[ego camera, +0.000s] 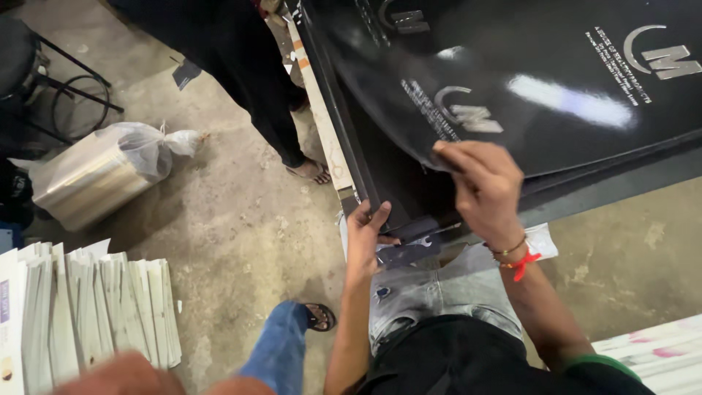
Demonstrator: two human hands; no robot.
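At the far left, a stack of white folded sheets [95, 314] stands on edge on the concrete floor [241, 219], fanned like pages. Above it lies a block of pale sheets wrapped in a clear plastic bag [102, 172], knotted at its right end. Past that, another person's sandalled foot [311, 170] stands beside the table, and a foot in a dark sandal [318, 317] shows lower down.

Your left hand [365, 238] rests at the near corner of the table edge [329, 146], fingers curled and thumb pressed down on a small dark piece there (whether it actually pinches it, you cannot tell).

Your right hand [486, 190], a red thread at its wrist, pinches the near edge of the glossy black sheet [526, 80] and curls it upward. The sheet lies atop a stack of similar black sheets on the table, shiny with a white glare streak, and bears pale grey printed emblems with small lines of text. At the lower right, white sheets with pink marks [658, 351] lie stacked.
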